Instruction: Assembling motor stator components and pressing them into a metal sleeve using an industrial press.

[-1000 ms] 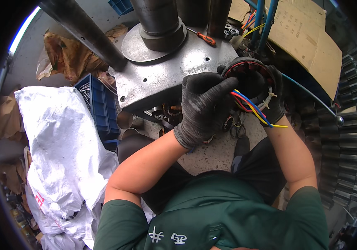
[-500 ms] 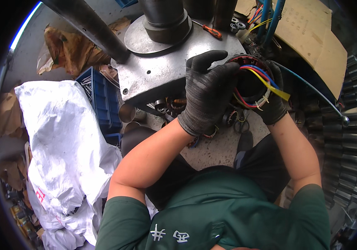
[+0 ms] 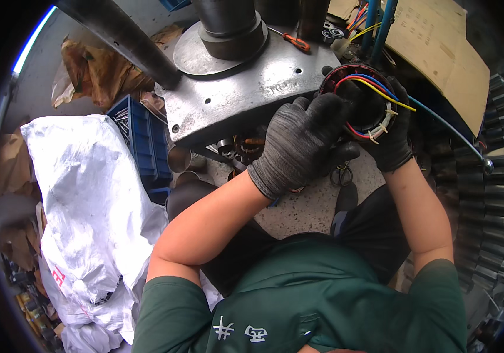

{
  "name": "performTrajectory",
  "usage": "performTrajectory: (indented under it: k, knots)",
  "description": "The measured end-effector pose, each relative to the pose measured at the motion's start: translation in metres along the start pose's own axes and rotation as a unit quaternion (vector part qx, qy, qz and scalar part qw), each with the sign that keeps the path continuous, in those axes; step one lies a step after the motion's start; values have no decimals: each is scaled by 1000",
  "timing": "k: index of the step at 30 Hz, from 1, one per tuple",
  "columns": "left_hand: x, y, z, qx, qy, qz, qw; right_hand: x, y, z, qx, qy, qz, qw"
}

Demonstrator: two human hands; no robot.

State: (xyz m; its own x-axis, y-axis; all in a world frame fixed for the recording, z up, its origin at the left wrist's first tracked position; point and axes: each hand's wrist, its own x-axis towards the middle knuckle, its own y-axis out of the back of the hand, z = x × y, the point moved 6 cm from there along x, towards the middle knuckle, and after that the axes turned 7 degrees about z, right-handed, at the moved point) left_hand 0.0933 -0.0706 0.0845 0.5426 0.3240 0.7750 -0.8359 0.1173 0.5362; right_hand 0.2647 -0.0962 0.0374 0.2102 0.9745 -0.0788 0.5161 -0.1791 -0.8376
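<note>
A motor stator (image 3: 329,85), a dark ring with reddish windings inside its rim, is held up between my gloved hands, right of the metal block. Blue, red and yellow lead wires (image 3: 375,84) cross its opening, and white ties bind the windings at the lower right. My right hand (image 3: 396,138) grips its right and lower side from behind. Against the stator's left side is my left hand (image 3: 305,138), its fingers over the rim and its thumb lower down. Part of both hands' fingers is hidden by the ring or lost in its dark bore.
Ahead stands a metal press block (image 3: 234,103) with an orange-handled screwdriver (image 3: 297,43) on it. A white sack (image 3: 93,200) and blue crates (image 3: 146,141) are at left. Stacked metal cylinders (image 3: 501,217) line the right, below a cardboard sheet (image 3: 440,59). Scissors (image 3: 341,175) lie low between my legs.
The stator has moved slightly right and up and turned to face me more. My left hand has rolled over, its raised finger coming down toward the ring. The yellow wire end now points farther right.
</note>
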Motion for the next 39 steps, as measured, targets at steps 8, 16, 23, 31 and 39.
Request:
performTrajectory:
  k: [8, 16, 23, 31, 39]
  knots:
    - [-17, -40, -6, 37, 85, -143, 985, 3, 19, -2, -6, 33, 86, 996]
    - [-19, -40, -20, -154, 163, -156, 962, 6, 35, -2, -244, 125, 44, 961]
    - [-24, -19, -37, -537, 421, -85, 726, -8, -1, 13, -77, -156, -5, 985]
    - [-39, -10, -68, -599, 504, -101, 614, -3, 5, 10, -173, -54, -20, 983]
    - [-4, 9, -53, -80, 49, -143, 985, -20, -4, -2, -358, 31, 74, 930]
